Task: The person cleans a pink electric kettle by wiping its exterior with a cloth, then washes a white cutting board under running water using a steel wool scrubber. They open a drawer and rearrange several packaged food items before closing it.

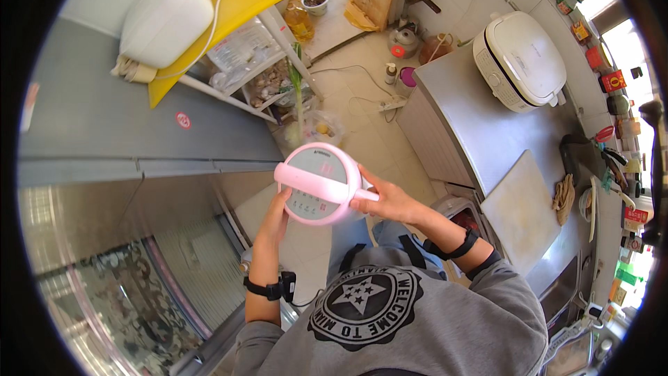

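A pink soy milk maker (315,209) is held up in front of my body, over the tiled floor. Its lid carries a thick pink carrying handle (313,184) across a grey control panel with small printed marks. On the left, my left hand (275,215) supports the side of the machine, with the thumb at the rim below the carrying handle. Around the side handle (367,195) is my right hand (389,198), gripping from the right. The machine's lower body is mostly hidden under its lid.
To the right, a steel counter (459,99) bears a white electric cooker (522,62) and a cutting board (522,209). A grey refrigerator (104,130) stands left, beside a shelf rack (250,86). On the floor lie a power strip (392,103), its cord, and a plastic bag (326,128).
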Demonstrator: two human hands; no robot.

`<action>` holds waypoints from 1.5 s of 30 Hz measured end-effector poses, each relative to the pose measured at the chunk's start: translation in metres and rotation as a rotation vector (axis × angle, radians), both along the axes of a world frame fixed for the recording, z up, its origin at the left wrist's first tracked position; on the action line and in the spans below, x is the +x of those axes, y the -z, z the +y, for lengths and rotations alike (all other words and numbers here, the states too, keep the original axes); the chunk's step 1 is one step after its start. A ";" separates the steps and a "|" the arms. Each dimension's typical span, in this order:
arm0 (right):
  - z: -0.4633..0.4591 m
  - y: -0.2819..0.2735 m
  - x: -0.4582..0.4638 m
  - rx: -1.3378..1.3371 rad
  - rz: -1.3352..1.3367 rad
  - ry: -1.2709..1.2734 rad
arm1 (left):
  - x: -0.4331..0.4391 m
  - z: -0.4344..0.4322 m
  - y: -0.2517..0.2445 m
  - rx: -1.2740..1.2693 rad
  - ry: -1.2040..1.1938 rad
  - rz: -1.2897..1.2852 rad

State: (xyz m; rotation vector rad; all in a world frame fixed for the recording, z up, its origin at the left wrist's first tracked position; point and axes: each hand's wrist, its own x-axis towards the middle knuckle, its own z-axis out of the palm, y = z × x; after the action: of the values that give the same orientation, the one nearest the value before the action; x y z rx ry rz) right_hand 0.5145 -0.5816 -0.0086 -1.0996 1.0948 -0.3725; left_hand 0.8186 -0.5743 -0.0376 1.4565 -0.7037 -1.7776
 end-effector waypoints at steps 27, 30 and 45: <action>-0.353 0.176 -0.042 0.029 -0.059 0.447 | -0.139 -0.489 0.105 0.035 0.271 -0.053; -0.371 0.204 -0.043 0.011 -0.066 0.548 | -0.162 -0.522 0.118 0.055 0.302 -0.072; -0.518 0.288 -0.095 0.266 -0.156 0.991 | -0.287 -0.714 0.233 0.043 0.640 -0.147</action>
State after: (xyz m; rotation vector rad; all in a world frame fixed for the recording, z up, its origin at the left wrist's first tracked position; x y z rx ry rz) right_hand 0.4196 -1.0993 -0.2965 -0.2170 1.4434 -1.0317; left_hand 0.5319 -1.2887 -0.2702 1.5035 -1.3282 -2.1705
